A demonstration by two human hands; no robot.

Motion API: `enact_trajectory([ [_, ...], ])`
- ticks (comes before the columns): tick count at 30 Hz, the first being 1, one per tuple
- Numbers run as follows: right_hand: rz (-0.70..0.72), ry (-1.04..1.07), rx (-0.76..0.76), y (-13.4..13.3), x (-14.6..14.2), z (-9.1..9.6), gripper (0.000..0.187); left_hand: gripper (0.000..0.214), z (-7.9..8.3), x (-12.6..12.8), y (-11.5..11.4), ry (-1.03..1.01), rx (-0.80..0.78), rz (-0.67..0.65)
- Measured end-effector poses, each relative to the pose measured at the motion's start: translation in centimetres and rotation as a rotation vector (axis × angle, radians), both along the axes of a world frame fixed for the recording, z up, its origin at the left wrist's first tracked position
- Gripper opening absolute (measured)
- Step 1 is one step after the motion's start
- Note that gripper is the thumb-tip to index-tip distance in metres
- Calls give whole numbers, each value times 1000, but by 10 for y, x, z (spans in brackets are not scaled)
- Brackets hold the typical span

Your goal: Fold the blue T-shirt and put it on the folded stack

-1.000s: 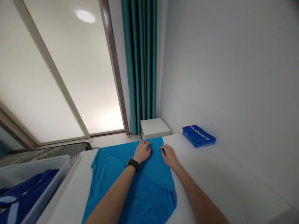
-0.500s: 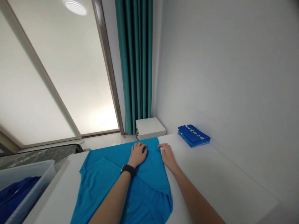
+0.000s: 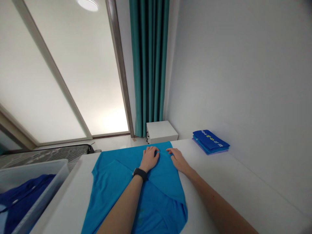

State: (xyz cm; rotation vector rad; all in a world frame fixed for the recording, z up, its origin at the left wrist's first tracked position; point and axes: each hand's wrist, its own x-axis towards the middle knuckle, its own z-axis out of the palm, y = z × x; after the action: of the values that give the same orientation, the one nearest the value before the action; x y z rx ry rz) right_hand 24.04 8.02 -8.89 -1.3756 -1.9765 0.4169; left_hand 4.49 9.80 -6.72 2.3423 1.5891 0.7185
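Observation:
A bright blue shirt (image 3: 117, 182) lies spread on the white table (image 3: 231, 191), its right side folded in over the middle. My left hand (image 3: 150, 158), with a black watch on the wrist, rests flat on the cloth near the shirt's far edge, fingers stretched out. My right hand (image 3: 178, 159) lies flat beside it on the folded edge, fingers extended and close to the left hand's fingertips. Neither hand grips the cloth.
A stack of folded blue shirts (image 3: 210, 141) sits at the table's far right by the wall. A clear plastic bin (image 3: 36, 191) with dark blue clothes stands at the left. Beyond the table are a small white cabinet (image 3: 161, 131), a teal curtain (image 3: 149, 65) and a striped suitcase (image 3: 48, 154).
Both hands stay flat on the shirt's far part, shifted only slightly. The head camera has swung left and back, so the whole scene moved in the frame.

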Motion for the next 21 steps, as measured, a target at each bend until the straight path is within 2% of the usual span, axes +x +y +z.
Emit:
enact_trajectory([
  [5, -22, -149, 47, 3, 5, -5, 35, 17, 0, 0, 1, 2, -15, -2],
  [9, -105, -259, 61, 0, 13, -5, 25, 23, -2, 0, 3, 19, -22, -16],
  [16, -212, -291, 27, -7, 29, -6, 10, 26, 3, 2, 4, 102, -36, -37],
  [21, -250, -305, -19, -6, 31, -7, 15, 26, 8, 8, 0, 150, -24, -32],
])
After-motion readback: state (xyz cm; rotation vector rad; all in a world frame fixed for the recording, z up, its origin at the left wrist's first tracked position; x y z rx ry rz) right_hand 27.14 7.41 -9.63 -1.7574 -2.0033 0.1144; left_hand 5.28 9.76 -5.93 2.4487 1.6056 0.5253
